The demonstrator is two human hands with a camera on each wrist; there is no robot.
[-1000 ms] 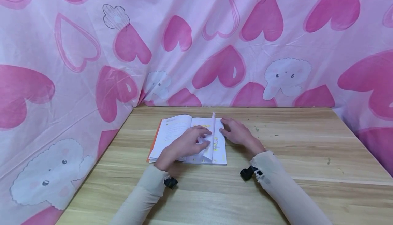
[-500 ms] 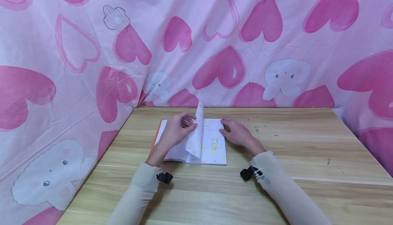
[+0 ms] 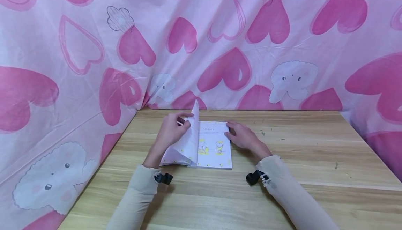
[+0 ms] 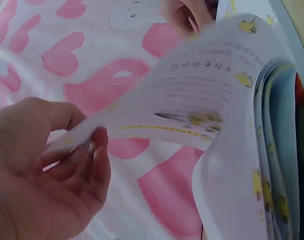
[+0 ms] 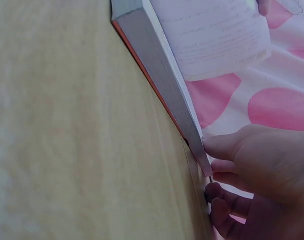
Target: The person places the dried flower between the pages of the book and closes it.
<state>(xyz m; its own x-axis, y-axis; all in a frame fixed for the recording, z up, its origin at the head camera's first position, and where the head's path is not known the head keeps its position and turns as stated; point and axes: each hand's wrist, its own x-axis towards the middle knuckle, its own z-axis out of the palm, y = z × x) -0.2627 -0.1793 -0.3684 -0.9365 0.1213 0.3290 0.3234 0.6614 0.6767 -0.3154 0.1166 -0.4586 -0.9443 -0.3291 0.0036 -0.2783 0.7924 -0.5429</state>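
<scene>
An open book (image 3: 216, 144) with an orange-red cover lies on the table, its right-hand page showing small yellow figures. My left hand (image 3: 171, 130) pinches a raised page (image 3: 194, 137) between thumb and fingers over the left half. In the left wrist view the page (image 4: 211, 85) bends from the spine to my left hand (image 4: 57, 170). At the book's far right corner, my right hand (image 3: 245, 135) holds the edge. The right wrist view has the thumb of my right hand (image 5: 256, 175) against the book's page edges (image 5: 166, 75), other fingers curled by the corner.
The wooden table (image 3: 298, 174) extends around the book. A pink heart-patterned cloth (image 3: 220, 62) hangs behind the table's far edge and along its left side. Black wrist cameras are strapped at both sleeves.
My left hand has moved left, lifting the page and carrying it from the right side past the spine. More of the illustrated right-hand page shows. My right hand has stayed in place.
</scene>
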